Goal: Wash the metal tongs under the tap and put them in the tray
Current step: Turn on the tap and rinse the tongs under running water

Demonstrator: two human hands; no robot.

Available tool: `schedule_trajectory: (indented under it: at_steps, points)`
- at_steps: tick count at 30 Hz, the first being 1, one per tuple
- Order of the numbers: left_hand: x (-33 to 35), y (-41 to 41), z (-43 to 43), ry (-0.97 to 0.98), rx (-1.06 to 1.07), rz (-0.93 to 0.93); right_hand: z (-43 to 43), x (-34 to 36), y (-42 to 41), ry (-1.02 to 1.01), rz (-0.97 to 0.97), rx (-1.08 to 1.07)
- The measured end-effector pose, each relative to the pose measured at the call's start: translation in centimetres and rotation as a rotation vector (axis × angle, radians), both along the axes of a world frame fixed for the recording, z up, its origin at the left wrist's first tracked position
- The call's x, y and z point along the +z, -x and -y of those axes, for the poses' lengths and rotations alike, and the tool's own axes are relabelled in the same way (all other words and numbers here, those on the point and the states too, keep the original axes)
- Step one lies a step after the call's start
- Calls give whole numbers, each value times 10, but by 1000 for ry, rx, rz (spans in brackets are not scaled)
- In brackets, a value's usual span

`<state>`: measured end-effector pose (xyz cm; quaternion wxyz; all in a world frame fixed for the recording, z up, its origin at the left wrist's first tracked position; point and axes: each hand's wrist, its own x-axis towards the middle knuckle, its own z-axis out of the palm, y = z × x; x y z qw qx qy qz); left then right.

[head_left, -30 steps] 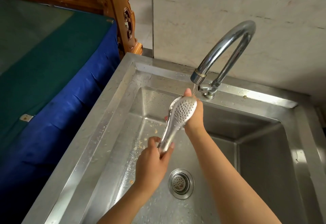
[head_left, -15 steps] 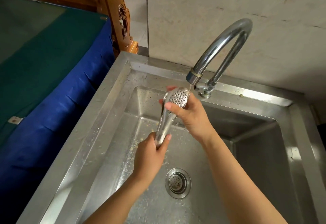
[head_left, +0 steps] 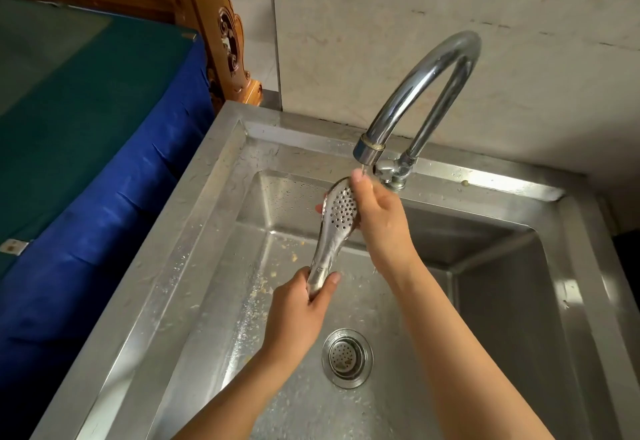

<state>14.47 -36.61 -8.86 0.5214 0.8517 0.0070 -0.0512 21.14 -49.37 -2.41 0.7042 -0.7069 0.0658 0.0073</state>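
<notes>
The tongs [head_left: 337,221] sit just under the tap [head_left: 415,93] spout. The left hand [head_left: 298,315] grips their handle end; the right hand [head_left: 381,218] wraps the perforated head. It is best to rub both faces and turn them slowly, since the stream looks thin.

a wet steel sink [head_left: 194,231] with a round drain [head_left: 347,358] and scattered crumbs [head_left: 263,288]; beside it, blue-green cloth [head_left: 86,128] and carved wood [head_left: 228,41].

A pale stained wall [head_left: 450,6] stands right of a carved wooden frame [head_left: 221,24] and blue-green cloth [head_left: 86,110].
</notes>
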Motion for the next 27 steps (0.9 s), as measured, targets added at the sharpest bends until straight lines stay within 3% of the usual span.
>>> schedule_trajectory:
  at_steps: [7, 16, 19, 22, 27]
  points:
    - [-4, 1, -1, 7, -3, -6, 12, -3, 0, -35, 76, 200]
    - [-15, 7, -5, 22, -26, -27, -3, -10, -4, 107, 77, -173]
    - [-14, 8, -5, 2, -8, -31, -4, -11, -3, 31, 42, -38]
    - [-12, 5, -3, -15, 18, -30, -4, -18, -1, 137, 25, 96]
    - [-4, 0, 3, 19, -6, -35, -7, -18, -8, 247, 41, -221]
